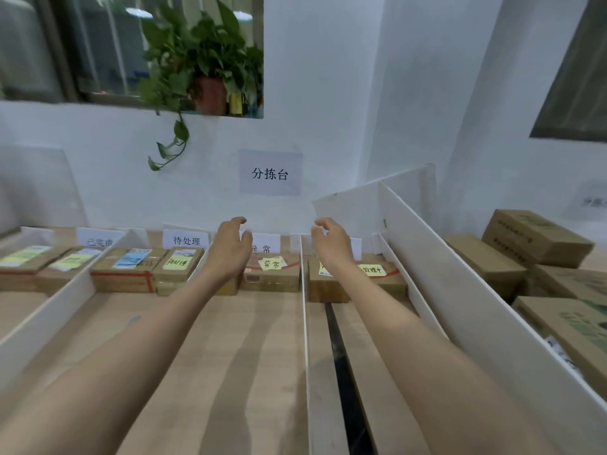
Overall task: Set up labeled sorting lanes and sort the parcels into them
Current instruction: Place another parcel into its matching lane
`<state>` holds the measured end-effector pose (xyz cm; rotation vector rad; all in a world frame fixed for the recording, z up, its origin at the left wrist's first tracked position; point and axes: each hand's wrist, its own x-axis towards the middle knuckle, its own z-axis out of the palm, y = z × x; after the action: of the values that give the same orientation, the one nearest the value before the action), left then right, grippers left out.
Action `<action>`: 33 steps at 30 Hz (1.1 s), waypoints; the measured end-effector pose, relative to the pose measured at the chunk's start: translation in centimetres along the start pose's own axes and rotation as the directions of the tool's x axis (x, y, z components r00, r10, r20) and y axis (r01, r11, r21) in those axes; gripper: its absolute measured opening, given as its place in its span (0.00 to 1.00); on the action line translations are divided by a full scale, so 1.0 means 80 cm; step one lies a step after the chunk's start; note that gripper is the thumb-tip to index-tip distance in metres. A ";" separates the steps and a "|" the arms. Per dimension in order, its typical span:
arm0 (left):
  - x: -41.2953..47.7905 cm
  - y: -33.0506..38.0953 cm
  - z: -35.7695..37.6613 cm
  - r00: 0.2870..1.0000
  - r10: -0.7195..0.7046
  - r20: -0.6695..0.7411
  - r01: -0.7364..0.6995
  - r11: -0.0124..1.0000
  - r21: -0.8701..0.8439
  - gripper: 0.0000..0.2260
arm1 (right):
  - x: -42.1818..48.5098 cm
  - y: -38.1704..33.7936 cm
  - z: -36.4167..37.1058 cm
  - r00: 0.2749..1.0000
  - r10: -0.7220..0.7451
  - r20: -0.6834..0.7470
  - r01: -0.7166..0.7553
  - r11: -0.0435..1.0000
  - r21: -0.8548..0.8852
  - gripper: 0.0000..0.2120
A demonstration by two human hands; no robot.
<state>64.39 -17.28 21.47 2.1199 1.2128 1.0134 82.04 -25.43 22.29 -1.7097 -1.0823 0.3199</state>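
Since both hands are empty, now's the easy time to check things before touching anything. The left hand (230, 247) hovers over the far end of the lane with the 异常 card (262, 246). The right hand (330, 244) hovers just across the thin centre divider (305, 323), in front of that lane's card, which it hides. The fingers (239, 221) on both are loosely curled, gripping nothing, and as far as I can tell touching nothing.

All the parcels sit at the far end of the tabletop (230, 356), right in front of the cards. The 异常 parcel (272, 274) is under the left hand, the 处理中 parcel (377, 277) is beside the right wrist, and the 待处理 parcel (177, 266) is one lane to the left, below the 待处理 card (186, 240). The unsorted-looking cartons (535, 236) are stacked outside the tall right divider (443, 290).

My guess is the step is straightening or checking this back row. Tips:
- Read the yellow note on each parcel against the card behind it before moving anything.
- Come down from above. Those white dividers look like they're just standing there, and the tall one already leans.
- Grip a parcel by its long sides, not by the sticky note.
- Move the right hand aside and confirm what that hidden card says.
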 end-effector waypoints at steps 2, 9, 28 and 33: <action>-0.012 -0.001 -0.024 1.000 -0.021 -0.023 0.021 1.000 0.007 0.19 | -0.009 -0.019 0.006 0.999 -0.026 0.027 0.026 1.000 0.007 0.17; -0.061 -0.008 -0.104 0.989 -0.063 -0.135 0.071 0.996 0.056 0.19 | -0.040 -0.065 0.026 0.989 -0.103 0.105 0.098 0.993 0.060 0.16; -0.280 -0.047 -0.281 0.877 -0.247 -0.413 0.363 0.903 0.229 0.17 | -0.195 -0.165 0.161 0.817 -0.369 0.443 0.324 0.930 0.175 0.14; -0.337 -0.073 -0.345 0.793 -0.308 -0.526 0.486 0.840 0.241 0.18 | -0.249 -0.209 0.211 0.754 -0.408 0.514 0.328 0.913 0.243 0.14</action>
<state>30.59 -36.58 24.27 1.7666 2.1438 1.2030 51.39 -29.64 24.00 -1.2538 -1.7550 0.6484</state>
